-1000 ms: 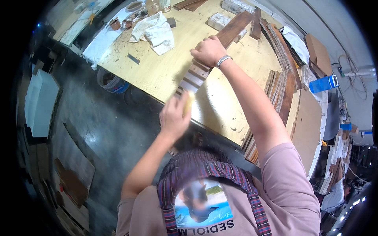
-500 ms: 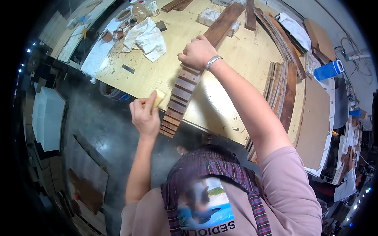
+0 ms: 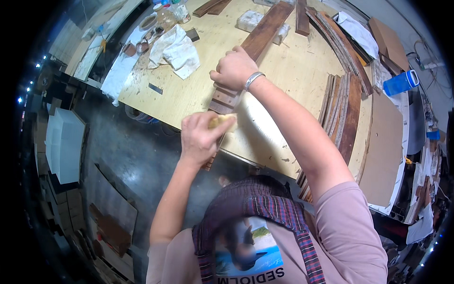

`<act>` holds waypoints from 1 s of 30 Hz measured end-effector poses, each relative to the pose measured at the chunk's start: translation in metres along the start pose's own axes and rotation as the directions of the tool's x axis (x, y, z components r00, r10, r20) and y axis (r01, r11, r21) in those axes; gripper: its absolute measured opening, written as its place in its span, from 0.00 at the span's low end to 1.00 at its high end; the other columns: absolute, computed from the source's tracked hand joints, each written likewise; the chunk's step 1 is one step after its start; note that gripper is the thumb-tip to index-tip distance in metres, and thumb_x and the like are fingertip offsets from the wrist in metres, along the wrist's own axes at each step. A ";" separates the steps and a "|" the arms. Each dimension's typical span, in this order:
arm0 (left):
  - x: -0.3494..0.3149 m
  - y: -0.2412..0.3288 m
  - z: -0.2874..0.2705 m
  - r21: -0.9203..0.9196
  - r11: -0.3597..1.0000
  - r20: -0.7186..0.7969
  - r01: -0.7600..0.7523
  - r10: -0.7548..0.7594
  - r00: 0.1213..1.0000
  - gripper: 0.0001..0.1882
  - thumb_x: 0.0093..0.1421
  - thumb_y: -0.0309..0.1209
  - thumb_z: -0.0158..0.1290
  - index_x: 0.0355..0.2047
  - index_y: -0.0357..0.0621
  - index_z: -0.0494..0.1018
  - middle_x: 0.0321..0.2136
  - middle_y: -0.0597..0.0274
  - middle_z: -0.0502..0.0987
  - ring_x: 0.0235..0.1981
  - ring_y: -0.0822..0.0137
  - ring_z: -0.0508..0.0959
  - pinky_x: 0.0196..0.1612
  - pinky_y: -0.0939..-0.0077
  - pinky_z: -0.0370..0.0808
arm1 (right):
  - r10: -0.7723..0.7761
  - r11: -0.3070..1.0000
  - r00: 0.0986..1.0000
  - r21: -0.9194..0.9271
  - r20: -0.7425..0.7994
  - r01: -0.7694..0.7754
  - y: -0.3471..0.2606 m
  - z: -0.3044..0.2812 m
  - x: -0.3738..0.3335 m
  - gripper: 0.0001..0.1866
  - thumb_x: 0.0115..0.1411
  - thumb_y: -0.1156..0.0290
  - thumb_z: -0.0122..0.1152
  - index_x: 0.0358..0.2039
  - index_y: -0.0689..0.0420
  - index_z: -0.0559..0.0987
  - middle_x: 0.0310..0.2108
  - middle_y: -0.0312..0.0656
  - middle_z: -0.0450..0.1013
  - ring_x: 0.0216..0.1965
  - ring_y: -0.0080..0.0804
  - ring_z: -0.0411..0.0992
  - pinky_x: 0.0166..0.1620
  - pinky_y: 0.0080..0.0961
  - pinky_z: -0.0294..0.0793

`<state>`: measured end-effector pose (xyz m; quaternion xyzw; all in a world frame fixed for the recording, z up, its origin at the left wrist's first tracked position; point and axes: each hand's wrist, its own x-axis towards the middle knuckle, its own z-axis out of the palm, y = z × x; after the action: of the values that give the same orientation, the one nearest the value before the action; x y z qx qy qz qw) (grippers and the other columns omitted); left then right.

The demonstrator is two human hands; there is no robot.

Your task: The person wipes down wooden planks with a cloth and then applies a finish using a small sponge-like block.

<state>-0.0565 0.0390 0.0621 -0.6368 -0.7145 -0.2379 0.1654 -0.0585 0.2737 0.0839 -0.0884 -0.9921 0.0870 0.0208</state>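
Observation:
A long dark-brown wooden board (image 3: 267, 31) lies aslant on the worktable, its notched near end jutting past the table's front edge. My right hand (image 3: 235, 69) is wrapped over the board around its middle, where the row of cross notches starts. Pinched in my left hand (image 3: 201, 137) is a small pale yellow pad (image 3: 224, 123). That hand lies over the notched part and hides much of it; the pad appears to touch the wood, though contact is partly hidden.
The pale worktable (image 3: 189, 97) bears a crumpled white cloth (image 3: 176, 51), jars (image 3: 165, 18) and a small dark metal strip (image 3: 155, 88) on the left. Stacked curved wooden strips (image 3: 341, 109) line its right side. A blue bottle (image 3: 401, 83) and a cardboard sheet (image 3: 384, 146) are farther right.
My left hand has moved right with the yellow pad, from beside the board to over its notches. My right hand keeps its grip on the board.

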 end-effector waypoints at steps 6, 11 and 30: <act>-0.016 -0.048 -0.006 0.107 0.913 -0.177 0.394 -0.372 0.911 0.27 0.48 0.20 0.54 0.49 0.57 0.81 0.37 0.62 0.76 0.39 0.56 0.72 0.46 0.63 0.68 | 0.004 1.000 1.000 0.023 0.011 -0.004 -0.002 -0.006 -0.003 0.24 0.58 0.50 0.47 0.25 0.56 0.85 0.29 0.48 0.80 0.39 0.40 0.76 0.57 0.35 0.63; -0.006 -0.031 0.000 0.053 0.970 -0.043 0.236 -0.234 0.971 0.25 0.51 0.21 0.54 0.48 0.61 0.80 0.37 0.62 0.75 0.40 0.57 0.73 0.47 0.63 0.67 | 0.006 1.000 1.000 0.017 0.007 -0.006 0.000 -0.003 -0.003 0.25 0.58 0.50 0.47 0.26 0.56 0.85 0.30 0.49 0.80 0.39 0.40 0.76 0.56 0.36 0.63; 0.043 -0.037 0.006 0.051 0.966 -0.179 0.252 -0.240 0.954 0.28 0.48 0.23 0.57 0.52 0.59 0.78 0.38 0.63 0.76 0.40 0.57 0.73 0.46 0.62 0.68 | -0.037 0.997 0.985 0.055 -0.170 0.047 0.038 0.003 0.001 0.25 0.62 0.56 0.42 0.20 0.55 0.83 0.27 0.44 0.78 0.41 0.43 0.72 0.65 0.47 0.54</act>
<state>-0.0983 0.0754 0.0761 -0.5135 -0.7796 -0.2841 0.2185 -0.0529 0.3106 0.0740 -0.0739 -0.9854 0.1081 0.1092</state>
